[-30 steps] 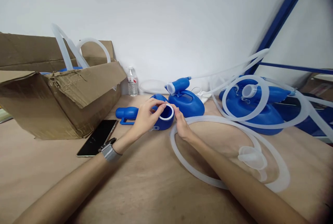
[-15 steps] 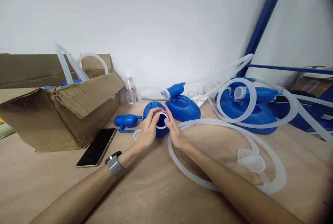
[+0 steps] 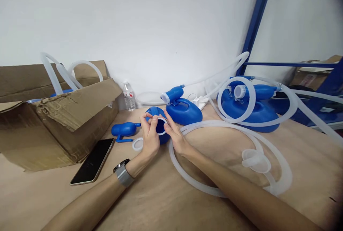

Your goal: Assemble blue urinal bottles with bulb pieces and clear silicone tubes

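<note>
A blue plastic bottle [image 3: 164, 139] stands on the table with its open mouth turned towards me. A white ring [image 3: 161, 134] sits round that mouth. My left hand [image 3: 150, 136] is closed on the ring's left side, thumb and fingers at its upper edge. From the other side my right hand [image 3: 176, 136] presses its thumb on the ring, fingers stretched along the far side. Just left of my hands lies a round whitish cap [image 3: 137, 144]. Beyond it rests a small blue bottle-shaped part [image 3: 124, 129] with a handle and a narrow spout.
A cardboard box [image 3: 88, 106] with pale tubes stands left, a phone [image 3: 93, 161] before it. A water bottle [image 3: 129, 97] is by the wall. Assembled blue bottles [image 3: 184, 113] with hoses stand behind and right. A coiled translucent hose [image 3: 197, 184] with a funnel [image 3: 256, 161] lies right.
The view has shifted a little, so the table things appear further left. My left fingers have moved along the ring's upper edge. Both hands stay at the bottle's mouth.
</note>
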Action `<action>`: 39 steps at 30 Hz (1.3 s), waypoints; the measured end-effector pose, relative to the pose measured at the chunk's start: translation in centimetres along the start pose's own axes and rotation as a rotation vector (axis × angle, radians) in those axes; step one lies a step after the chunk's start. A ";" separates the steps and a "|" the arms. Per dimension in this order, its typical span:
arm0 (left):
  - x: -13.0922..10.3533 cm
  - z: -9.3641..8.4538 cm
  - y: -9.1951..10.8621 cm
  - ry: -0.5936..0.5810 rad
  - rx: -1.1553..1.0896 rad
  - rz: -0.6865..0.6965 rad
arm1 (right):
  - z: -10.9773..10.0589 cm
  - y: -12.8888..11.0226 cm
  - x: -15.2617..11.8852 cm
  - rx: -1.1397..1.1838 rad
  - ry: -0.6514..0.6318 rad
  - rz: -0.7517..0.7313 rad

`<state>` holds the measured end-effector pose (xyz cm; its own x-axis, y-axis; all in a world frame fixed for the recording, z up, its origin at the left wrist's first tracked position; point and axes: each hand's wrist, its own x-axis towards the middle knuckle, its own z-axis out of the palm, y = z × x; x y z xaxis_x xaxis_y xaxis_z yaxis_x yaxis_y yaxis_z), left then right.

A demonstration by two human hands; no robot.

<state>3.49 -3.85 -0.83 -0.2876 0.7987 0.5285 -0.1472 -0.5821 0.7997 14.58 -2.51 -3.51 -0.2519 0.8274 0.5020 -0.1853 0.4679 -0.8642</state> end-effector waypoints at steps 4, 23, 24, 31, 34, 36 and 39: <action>0.2 -0.4 -0.2 -0.033 0.026 -0.016 | 0.2 0.0 0.2 0.029 0.029 -0.011; 4.7 -5.7 -1.6 -0.776 1.108 0.445 | -2.8 -2.4 2.0 0.042 0.219 -0.015; 4.5 -5.5 -1.7 -0.769 1.107 0.454 | -2.7 -2.5 1.9 0.061 0.219 -0.005; 4.4 -5.3 -2.2 -0.743 1.073 0.498 | -1.5 -2.3 1.4 0.220 0.282 0.062; 4.5 -5.3 -2.2 -0.747 1.059 0.486 | -1.3 -2.5 1.4 0.232 0.305 0.078; 4.5 -5.2 -2.2 -0.754 1.049 0.477 | -1.3 -2.6 1.4 0.240 0.307 0.083; 4.5 -5.2 -2.3 -0.747 1.041 0.473 | -1.4 -2.5 1.4 0.226 0.314 0.064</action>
<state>-2.37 0.24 -1.75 0.5128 0.6417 0.5703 0.6916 -0.7024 0.1684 16.01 -2.05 -0.72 0.0265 0.9240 0.3814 -0.3917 0.3606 -0.8465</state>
